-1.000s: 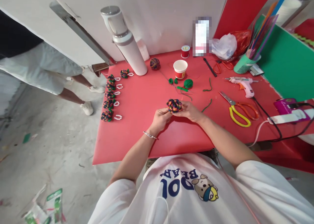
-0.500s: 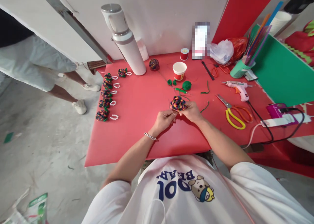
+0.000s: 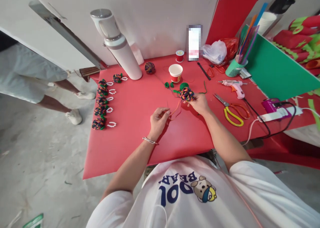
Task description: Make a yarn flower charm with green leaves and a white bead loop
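Observation:
My right hand [image 3: 199, 103] is closed on a multicoloured yarn flower [image 3: 187, 94], held just above the red table [image 3: 130, 144]. My left hand [image 3: 158, 117] sits to the left and nearer me, pinching the loose yarn tail [image 3: 175, 109] that runs from the flower. The two hands are apart, with the yarn strand stretched between them. Just beyond the flower lie a small green yarn ball [image 3: 183, 86] and green leaf pieces [image 3: 167, 84].
Finished yarn flowers with white bead loops [image 3: 101, 101] line the table's left edge. A white thermos [image 3: 117, 46], paper cup [image 3: 175, 72], yarn ball [image 3: 150, 67], scissors [image 3: 231, 110], glue gun [image 3: 232, 86] and power strip [image 3: 277, 113] stand around. Another person's legs [image 3: 50, 91] are at left.
The hands have drawn apart: my right hand carried the flower away to the right and farther off, while my left hand pulled back, drawing out the yarn tail.

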A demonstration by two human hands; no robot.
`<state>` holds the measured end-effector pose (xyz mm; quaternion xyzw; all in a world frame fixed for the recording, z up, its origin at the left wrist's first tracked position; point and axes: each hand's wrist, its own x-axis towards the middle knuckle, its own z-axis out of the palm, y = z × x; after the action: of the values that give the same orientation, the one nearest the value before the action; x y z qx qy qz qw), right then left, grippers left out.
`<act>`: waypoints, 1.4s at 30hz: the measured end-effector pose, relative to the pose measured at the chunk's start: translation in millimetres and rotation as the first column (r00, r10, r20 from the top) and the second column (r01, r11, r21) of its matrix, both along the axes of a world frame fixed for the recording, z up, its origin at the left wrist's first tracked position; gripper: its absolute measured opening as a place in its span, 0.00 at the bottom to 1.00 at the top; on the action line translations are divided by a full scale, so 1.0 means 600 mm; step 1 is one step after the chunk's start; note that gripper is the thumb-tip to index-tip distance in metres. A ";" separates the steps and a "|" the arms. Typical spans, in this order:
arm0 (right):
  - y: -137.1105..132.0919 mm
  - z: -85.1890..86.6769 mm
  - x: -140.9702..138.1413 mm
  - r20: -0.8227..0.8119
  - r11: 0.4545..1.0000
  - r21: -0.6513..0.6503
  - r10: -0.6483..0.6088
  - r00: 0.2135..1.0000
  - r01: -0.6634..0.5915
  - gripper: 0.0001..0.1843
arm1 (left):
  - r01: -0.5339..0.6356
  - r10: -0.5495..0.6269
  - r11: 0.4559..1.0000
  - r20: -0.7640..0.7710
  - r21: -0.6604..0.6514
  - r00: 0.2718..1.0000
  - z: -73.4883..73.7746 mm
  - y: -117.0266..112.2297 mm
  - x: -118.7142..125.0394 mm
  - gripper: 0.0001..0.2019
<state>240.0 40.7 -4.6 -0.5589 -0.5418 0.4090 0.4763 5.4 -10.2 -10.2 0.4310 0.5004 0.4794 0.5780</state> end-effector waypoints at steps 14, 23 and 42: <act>-0.001 -0.015 -0.042 0.080 0.974 0.128 0.179 0.981 -0.188 0.10 | 0.328 -0.294 0.944 0.361 -0.038 0.885 0.016 0.107 0.042 0.28; 0.006 -0.008 -0.044 -0.216 0.991 0.105 0.108 0.970 -0.087 0.28 | 0.240 -0.153 0.963 0.485 -0.123 0.861 0.014 0.114 0.032 0.26; 0.039 -0.001 -0.047 -0.417 0.967 -0.018 0.223 0.881 -0.254 0.28 | 0.202 -0.131 0.969 0.394 -0.143 0.910 0.027 0.128 0.023 0.24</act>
<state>212.0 64.4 -5.3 -0.4060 -0.4788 0.5923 0.5051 19.3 66.9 6.1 0.3165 0.3811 0.4554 0.7397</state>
